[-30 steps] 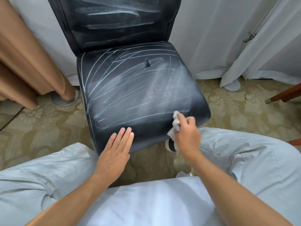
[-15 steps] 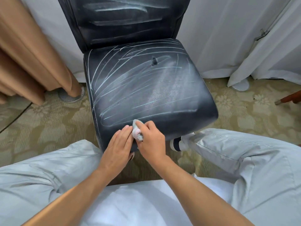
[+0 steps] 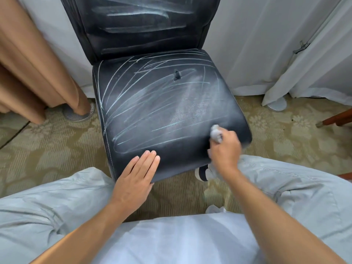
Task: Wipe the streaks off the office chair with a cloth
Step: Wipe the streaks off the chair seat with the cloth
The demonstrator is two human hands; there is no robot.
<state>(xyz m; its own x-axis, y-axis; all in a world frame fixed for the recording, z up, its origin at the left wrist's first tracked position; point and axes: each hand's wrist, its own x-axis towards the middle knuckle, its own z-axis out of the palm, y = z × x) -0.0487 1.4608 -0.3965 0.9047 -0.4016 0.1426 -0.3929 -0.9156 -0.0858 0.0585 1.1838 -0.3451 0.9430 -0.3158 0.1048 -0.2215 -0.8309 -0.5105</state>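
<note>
The black office chair stands in front of me, its seat and backrest covered in white chalky streaks. A small tear shows near the seat's middle. My right hand grips a bunched pale cloth and presses it on the seat's front right corner; the hand is motion-blurred. My left hand lies flat with straight fingers on the seat's front edge, left of the cloth.
Tan curtains hang at the left, white curtains behind and at the right. A wooden furniture leg juts in at the right edge. My knees in light trousers flank the chair on the patterned carpet.
My right hand swept the cloth left along the seat's front edge to the left hand, then back to the front right corner. The left hand stayed flat on the edge.
</note>
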